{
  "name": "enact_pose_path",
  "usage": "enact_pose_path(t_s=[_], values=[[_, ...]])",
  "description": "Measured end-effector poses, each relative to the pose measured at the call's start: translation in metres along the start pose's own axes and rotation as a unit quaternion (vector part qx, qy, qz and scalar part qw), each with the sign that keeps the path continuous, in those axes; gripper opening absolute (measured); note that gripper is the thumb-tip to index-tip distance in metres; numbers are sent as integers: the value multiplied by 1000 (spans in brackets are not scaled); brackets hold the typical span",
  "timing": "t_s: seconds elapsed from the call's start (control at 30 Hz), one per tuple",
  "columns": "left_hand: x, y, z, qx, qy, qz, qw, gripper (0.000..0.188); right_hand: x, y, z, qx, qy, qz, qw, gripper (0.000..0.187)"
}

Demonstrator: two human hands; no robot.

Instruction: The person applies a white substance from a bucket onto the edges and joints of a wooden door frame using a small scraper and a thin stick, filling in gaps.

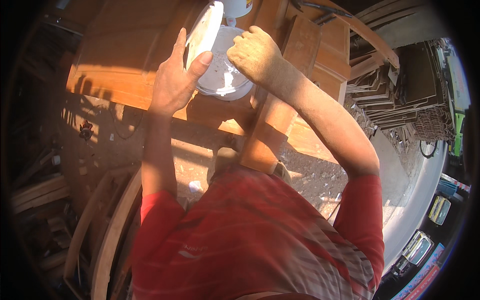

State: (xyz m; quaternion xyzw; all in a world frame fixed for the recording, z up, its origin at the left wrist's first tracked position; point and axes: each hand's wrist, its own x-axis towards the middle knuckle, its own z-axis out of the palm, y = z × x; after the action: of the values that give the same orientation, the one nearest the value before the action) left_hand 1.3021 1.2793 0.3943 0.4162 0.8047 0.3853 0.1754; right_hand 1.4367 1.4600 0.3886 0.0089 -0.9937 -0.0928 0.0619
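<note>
My left hand [175, 75] grips a round white lid [209, 27], its thumb at the lower edge and the lid tilted up on its side. Just right of it stands a white plastic bucket [235, 94] with the top off, and sunlight falls on its whitish inside. Over the bucket's right rim is my right hand [255, 56], its fingers curled into a fist. What the fist holds, if anything, is hidden. Under the bucket lie brown varnished wooden panels [130, 40].
A wooden board [272, 125] crosses the panels toward my body. Behind the bucket is another white container [237, 7]. Dark tools [327, 15] lie at the far right. Stacked boards [415, 90] stand on the right, curved wooden pieces [107, 235] at the lower left.
</note>
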Motion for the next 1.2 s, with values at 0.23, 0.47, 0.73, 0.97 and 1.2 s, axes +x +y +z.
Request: enact_pose_path(t_s=[0.23,0.47,0.73,0.97,1.2], values=[[-1,-8,-7,-34,4,-12,999,124,36,-4,4,59,-196,-4,979,5],[-1,-12,-8,-57,-3,-7,998,121,39,-7,6,47,-220,-12,974,5],[-1,-13,-10,-60,-7,-8,998,121,40,-1,1,132,-246,29,960,11],[-1,-12,-10,-51,2,0,999,124,-13,40,-25,281,-89,86,952,19],[-2,-13,-2,-42,5,6,999,117,-65,4,-12,402,14,291,868,25]])
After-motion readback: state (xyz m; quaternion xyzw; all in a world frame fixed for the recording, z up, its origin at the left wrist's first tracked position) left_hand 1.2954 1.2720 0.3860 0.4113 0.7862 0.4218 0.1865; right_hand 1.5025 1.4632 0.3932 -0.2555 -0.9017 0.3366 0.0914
